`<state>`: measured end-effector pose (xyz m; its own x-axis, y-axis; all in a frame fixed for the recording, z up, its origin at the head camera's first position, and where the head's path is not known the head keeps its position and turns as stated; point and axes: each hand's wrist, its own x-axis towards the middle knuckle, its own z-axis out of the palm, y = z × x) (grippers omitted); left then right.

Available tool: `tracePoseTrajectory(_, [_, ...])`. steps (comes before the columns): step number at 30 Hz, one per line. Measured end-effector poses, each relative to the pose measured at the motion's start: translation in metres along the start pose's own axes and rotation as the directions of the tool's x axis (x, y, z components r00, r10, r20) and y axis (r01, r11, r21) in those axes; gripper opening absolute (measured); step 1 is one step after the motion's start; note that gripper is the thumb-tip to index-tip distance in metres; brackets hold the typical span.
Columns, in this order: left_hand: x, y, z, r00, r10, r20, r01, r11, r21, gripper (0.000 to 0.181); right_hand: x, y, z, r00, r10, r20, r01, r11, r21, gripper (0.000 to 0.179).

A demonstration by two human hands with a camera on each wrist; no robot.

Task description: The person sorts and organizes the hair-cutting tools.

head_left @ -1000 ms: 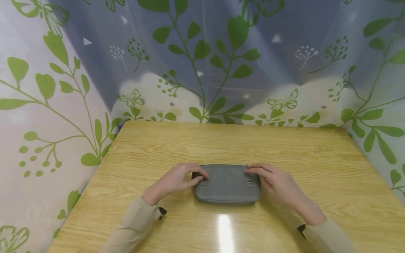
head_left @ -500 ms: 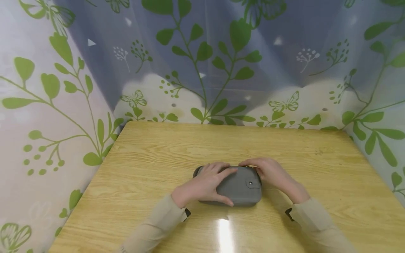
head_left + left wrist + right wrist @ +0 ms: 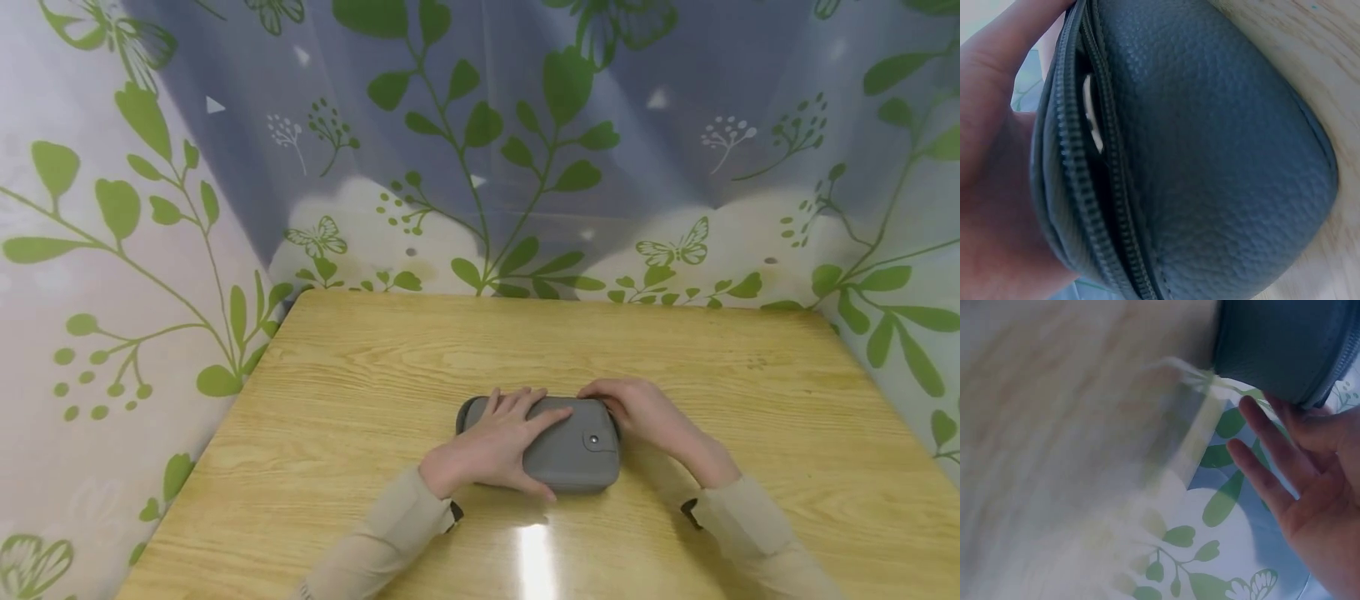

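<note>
A grey pebbled-leather zip pouch [image 3: 573, 458] lies flat on the table, a round metal snap near its right end. My left hand [image 3: 495, 446] rests on its left half with fingers spread, the thumb over the near edge. In the left wrist view, the zipper [image 3: 1079, 162] gapes at the left end, and a pale edge [image 3: 1092, 115] of something shows inside. At the pouch's far right corner, my right hand [image 3: 656, 421] pinches the zipper pull, mostly hidden behind thumb and index finger. Its other fingers [image 3: 1266, 475] stretch loosely away from the pouch.
The wood-grain table [image 3: 375, 358] extends around the pouch, with a bright light reflection in front of it. A leaf-patterned curtain [image 3: 420, 167] hangs behind the table and along its sides.
My left hand has moved from the pouch's left snap onto its top, fingers spreading over it. My right hand has stayed near the far right corner, closing in on the zipper there.
</note>
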<state>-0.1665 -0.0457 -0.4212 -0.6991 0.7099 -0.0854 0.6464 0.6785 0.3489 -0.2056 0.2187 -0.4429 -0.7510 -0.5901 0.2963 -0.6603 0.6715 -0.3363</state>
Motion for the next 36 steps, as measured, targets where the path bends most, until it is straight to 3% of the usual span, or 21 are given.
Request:
tracePoseTrajectory(4, [0.001,0.000,0.000,1.000,0.000,0.002,0.001,1.000,-0.016,0.108,0.003,0.000,0.000,0.999,0.021,0.041,-0.021,1.000,0.005,0.031])
tracePoseTrajectory(16, [0.007,-0.001,-0.002,1.000,-0.031,-0.006,0.031,0.999,0.014,0.112,-0.002,0.010,0.003,0.996,0.071,0.062,-0.070,0.997,-0.012,0.024])
tracePoseTrajectory(23, [0.008,0.000,-0.002,0.999,-0.054,-0.001,0.053,0.996,0.068,0.113,-0.008,0.008,-0.003,1.000,0.007,-0.028,-0.012,0.981,-0.195,0.017])
tracePoseTrajectory(27, [0.007,-0.001,-0.002,0.999,-0.044,-0.010,0.045,0.995,0.095,0.112,-0.012,0.006,-0.007,0.998,0.002,-0.067,-0.020,0.961,-0.277,0.017])
tracePoseTrajectory(36, [0.006,-0.001,-0.004,0.999,-0.037,-0.025,0.039,0.995,0.093,0.112,-0.027,0.005,-0.012,0.990,-0.045,-0.134,-0.005,0.935,-0.354,0.014])
